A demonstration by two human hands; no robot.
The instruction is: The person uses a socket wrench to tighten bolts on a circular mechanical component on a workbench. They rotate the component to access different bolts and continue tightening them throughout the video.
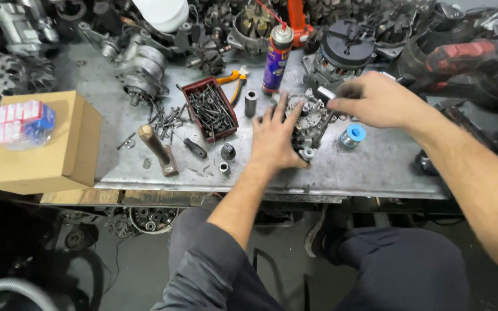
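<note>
On steel bench (pixel 376 167), grimy round metal alternator part (pixel 309 124)

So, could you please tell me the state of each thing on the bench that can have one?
Left hand: open, flat on the metal part.
Right hand: closed around a slim tool, tip on the part.
Red tray: open, full of screws.
Spray can: upright, straw fitted.
Hammer: lying flat.
Cardboard box: closed.
Solder spool: lying on its side.
</note>
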